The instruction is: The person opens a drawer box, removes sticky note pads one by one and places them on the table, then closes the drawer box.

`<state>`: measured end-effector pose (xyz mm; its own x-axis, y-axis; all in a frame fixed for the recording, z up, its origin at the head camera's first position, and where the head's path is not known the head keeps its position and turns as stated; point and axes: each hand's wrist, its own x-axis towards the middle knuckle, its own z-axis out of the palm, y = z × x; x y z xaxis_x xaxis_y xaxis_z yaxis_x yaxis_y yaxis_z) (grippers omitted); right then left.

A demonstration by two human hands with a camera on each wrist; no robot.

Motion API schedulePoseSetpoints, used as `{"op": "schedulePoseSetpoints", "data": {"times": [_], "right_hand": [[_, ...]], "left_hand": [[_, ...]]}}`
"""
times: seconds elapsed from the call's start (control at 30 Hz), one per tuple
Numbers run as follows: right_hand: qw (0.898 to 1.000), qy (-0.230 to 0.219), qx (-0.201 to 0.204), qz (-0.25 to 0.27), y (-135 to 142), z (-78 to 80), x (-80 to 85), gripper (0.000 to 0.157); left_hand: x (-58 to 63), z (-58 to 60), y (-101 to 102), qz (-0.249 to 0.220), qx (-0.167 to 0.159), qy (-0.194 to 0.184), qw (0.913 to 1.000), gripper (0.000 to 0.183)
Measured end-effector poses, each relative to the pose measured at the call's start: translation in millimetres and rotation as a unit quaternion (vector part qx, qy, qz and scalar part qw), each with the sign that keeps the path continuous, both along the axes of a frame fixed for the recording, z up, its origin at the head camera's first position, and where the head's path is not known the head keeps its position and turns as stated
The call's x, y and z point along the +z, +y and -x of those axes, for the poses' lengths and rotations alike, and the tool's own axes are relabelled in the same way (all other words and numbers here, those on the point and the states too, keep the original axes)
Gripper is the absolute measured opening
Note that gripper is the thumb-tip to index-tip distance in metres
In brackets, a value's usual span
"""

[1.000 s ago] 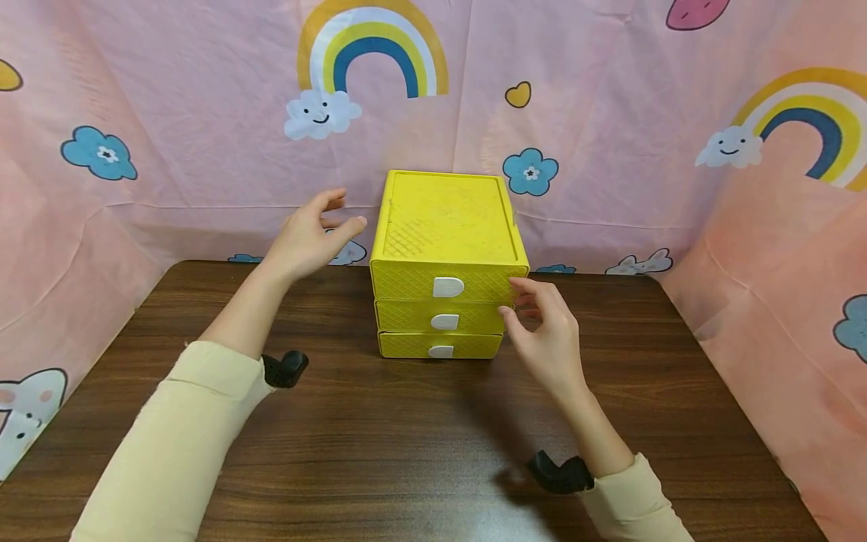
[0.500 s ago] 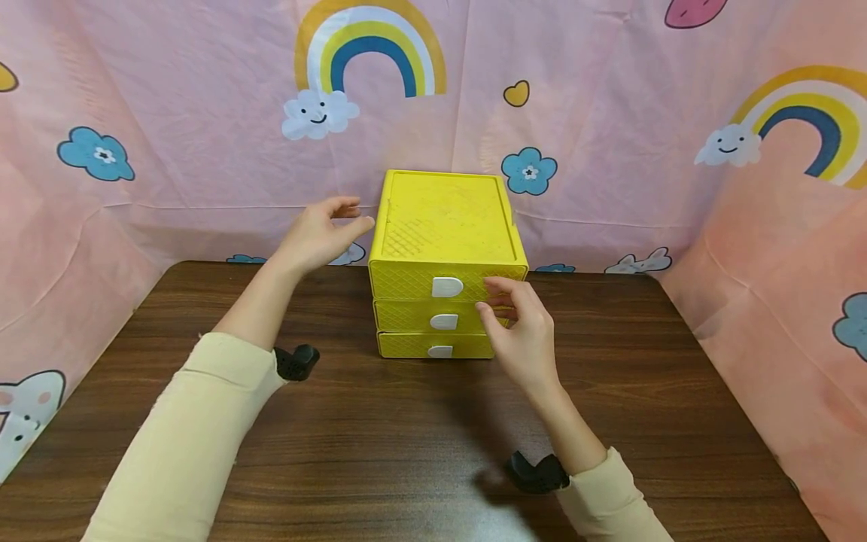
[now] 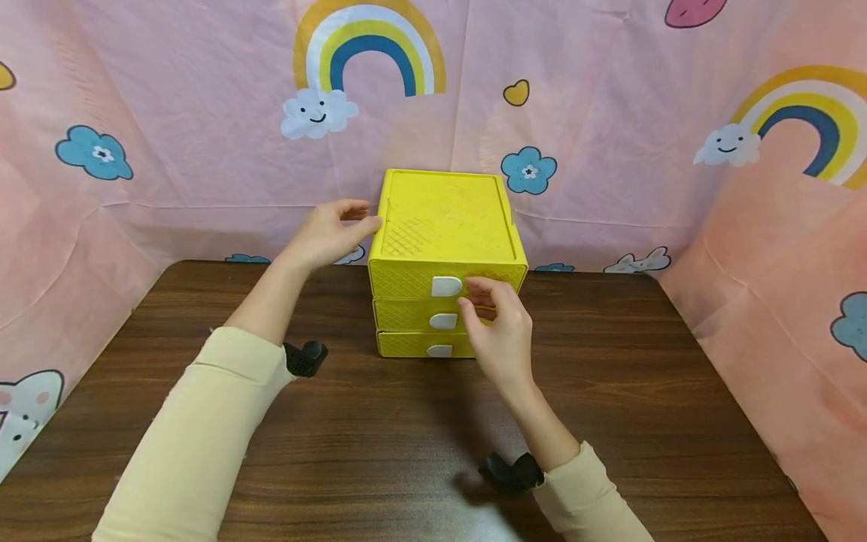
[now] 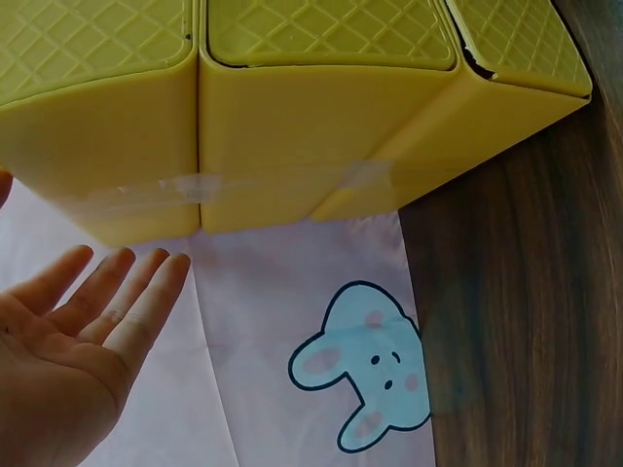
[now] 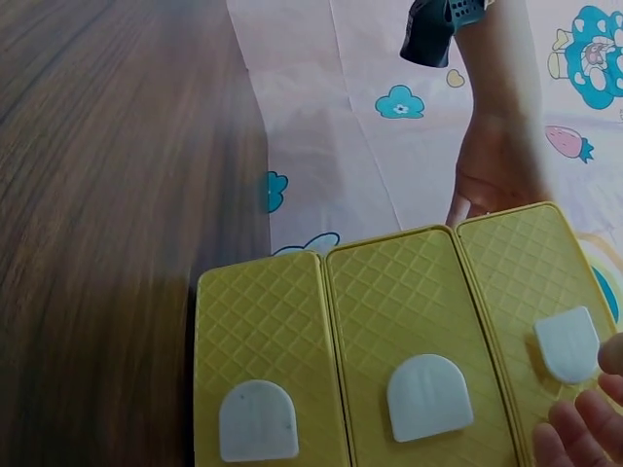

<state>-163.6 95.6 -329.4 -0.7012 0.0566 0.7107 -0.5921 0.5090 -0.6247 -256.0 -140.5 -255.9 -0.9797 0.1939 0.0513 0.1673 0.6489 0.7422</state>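
Note:
A yellow three-drawer box (image 3: 447, 214) with a white tab handle on each drawer stands at the back of the table, every drawer closed. My left hand (image 3: 332, 233) is at the box's upper left side, fingers loosely extended and holding nothing; its thumb tip is right at the top edge. In the left wrist view the fingers (image 4: 146, 302) spread beside the box's side wall. My right hand (image 3: 501, 327) is in front of the drawers, fingers loosely bent, with nothing between them. Its fingertips are close beside the top drawer's white handle (image 3: 447, 286), as the right wrist view also shows.
The dark wooden table (image 3: 379, 467) stretches in front of the box and to both sides. A pink patterned cloth (image 3: 203, 150) hangs behind it and along the sides. Each wrist carries a small black camera (image 3: 305, 359).
My right hand has moved left across the drawer fronts toward the top handle. My left hand has shifted right and slightly down, up to the box's side. The box has stayed put.

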Motion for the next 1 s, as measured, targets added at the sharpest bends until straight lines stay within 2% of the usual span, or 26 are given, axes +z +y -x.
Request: {"op": "schedulePoseSetpoints", "data": {"times": [0.17, 0.5, 0.73, 1.0], "right_hand": [[1.000, 0.000, -0.007, 0.005, -3, 2.5, -2.6, 0.019], [0.999, 0.017, -0.022, 0.021, -10, 5.1, -5.0, 0.016], [0.998, 0.032, -0.043, 0.025, -15, 7.4, -3.6, 0.013], [0.997, 0.026, -0.066, 0.023, -21, 10.7, -6.0, 0.013]], "left_hand": [[-1.9, 0.1, 2, -0.024, -0.010, -0.010, 0.9996, 0.063], [-5.1, 0.7, 10, -0.133, -0.020, -0.040, 0.9901, 0.053], [-4.2, 0.3, 11, -0.143, -0.020, -0.047, 0.9883, 0.052], [-7.2, 3.3, 11, -0.155, -0.031, -0.046, 0.9864, 0.052]]}}
